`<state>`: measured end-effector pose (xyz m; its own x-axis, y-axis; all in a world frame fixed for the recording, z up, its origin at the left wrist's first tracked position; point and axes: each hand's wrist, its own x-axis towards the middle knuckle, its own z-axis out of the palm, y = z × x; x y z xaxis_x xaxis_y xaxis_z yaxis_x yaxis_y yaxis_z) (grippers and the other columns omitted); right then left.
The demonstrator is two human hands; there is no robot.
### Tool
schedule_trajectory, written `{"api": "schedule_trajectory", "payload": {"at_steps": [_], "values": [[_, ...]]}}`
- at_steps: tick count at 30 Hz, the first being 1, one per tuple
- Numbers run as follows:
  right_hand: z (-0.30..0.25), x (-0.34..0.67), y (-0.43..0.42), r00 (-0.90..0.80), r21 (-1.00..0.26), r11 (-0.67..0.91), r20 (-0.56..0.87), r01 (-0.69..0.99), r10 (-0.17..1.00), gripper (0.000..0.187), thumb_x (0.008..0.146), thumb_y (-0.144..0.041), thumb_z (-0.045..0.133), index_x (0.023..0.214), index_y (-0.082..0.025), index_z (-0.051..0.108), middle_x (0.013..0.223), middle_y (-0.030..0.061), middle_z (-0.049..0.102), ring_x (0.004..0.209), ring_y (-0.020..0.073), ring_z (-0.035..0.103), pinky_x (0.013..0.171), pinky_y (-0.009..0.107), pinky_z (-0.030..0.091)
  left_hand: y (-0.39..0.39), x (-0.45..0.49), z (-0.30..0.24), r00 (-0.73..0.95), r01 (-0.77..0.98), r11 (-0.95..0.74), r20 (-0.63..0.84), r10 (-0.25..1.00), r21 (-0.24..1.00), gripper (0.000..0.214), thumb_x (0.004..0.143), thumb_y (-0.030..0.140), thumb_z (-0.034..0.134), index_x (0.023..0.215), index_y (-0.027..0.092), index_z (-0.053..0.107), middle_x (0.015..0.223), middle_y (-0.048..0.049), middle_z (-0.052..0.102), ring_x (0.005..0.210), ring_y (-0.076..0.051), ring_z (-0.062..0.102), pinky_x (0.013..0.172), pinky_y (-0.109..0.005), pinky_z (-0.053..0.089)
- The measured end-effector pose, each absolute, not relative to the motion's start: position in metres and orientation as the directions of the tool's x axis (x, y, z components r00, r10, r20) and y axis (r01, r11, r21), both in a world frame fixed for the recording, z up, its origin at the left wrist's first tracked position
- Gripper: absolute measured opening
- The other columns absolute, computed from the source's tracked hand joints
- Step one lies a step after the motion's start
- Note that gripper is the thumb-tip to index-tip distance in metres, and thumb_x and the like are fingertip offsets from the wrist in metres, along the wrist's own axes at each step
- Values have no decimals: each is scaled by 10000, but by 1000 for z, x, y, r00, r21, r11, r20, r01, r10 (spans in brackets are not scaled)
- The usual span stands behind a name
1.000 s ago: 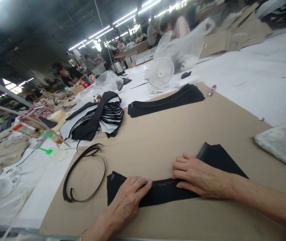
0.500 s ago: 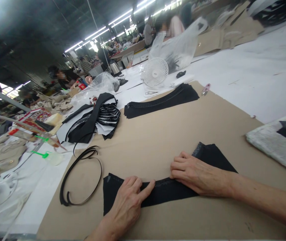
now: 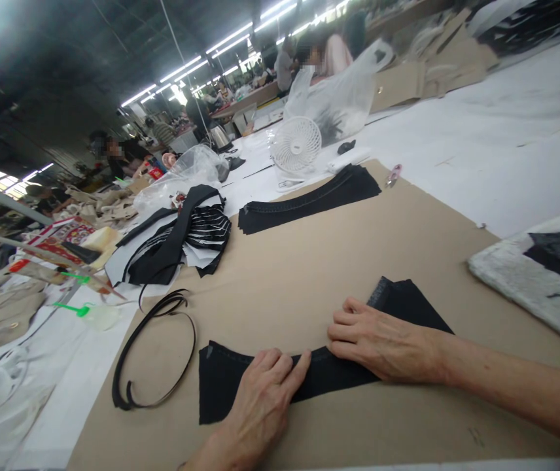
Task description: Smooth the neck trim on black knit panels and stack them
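A curved black fabric piece [image 3: 221,386] lies on the tan sheet in front of me, a dark strip running along its inner edge. My left hand [image 3: 269,392] is over its left half, fingers bent and pressed together on that edge. On the right half, my right hand [image 3: 383,340] has its fingers curled down onto the same edge, with the fingertips partly hidden. A small stretch of the piece shows between the hands. To the left lies a loose coil of thin black strips [image 3: 125,366]. Farther back is a stack of similar curved black pieces [image 3: 309,199].
A fanned pile of black pieces [image 3: 182,235] sits back left. Behind are a white fan [image 3: 297,145] and a plastic bag [image 3: 353,98]. Pink-handled snips [image 3: 394,174] lie near the sheet's far edge; a whitish slab [image 3: 515,268] stands right. Other people work far back.
My left hand has slid a little to the right along the edge, closer to my right hand. The right hand stays on the piece; the view has shifted slightly.
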<state>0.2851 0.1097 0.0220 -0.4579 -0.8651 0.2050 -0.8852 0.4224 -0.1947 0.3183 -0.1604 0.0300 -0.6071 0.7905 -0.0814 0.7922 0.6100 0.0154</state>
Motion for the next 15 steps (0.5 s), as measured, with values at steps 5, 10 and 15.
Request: {"api": "schedule_trajectory", "payload": {"at_steps": [5, 10, 15], "values": [[23, 287, 110, -447, -176, 414, 227, -893, -866, 126, 925, -145, 445, 853, -188, 539, 830, 6, 562, 773, 167, 443, 784, 371, 259, -157, 321, 30, -605, 797, 602, -70, 793, -60, 567, 865, 61, 389, 1420, 164, 334, 968, -69, 586, 880, -208, 510, 799, -340, 453], [25, 289, 110, -452, -157, 425, 244, -891, -858, 132, 916, -129, 458, 831, -186, 541, 812, 7, 560, 765, 164, 445, 800, 374, 262, -147, 320, 31, -660, 744, 651, 14, 751, 153, 504, 861, 25, 354, 1331, 176, 454, 1098, -90, 565, 966, -204, 509, 866, -358, 451], [25, 289, 111, -445, -143, 422, 227, -895, -866, 129, 928, -138, 431, 862, -185, 532, 834, 14, 558, 775, 169, 454, 794, 375, 265, -121, 327, 23, -702, 691, 675, 17, 712, 260, 499, 848, 21, 358, 1326, 127, 451, 1064, -104, 571, 934, -218, 503, 849, -385, 467]]}}
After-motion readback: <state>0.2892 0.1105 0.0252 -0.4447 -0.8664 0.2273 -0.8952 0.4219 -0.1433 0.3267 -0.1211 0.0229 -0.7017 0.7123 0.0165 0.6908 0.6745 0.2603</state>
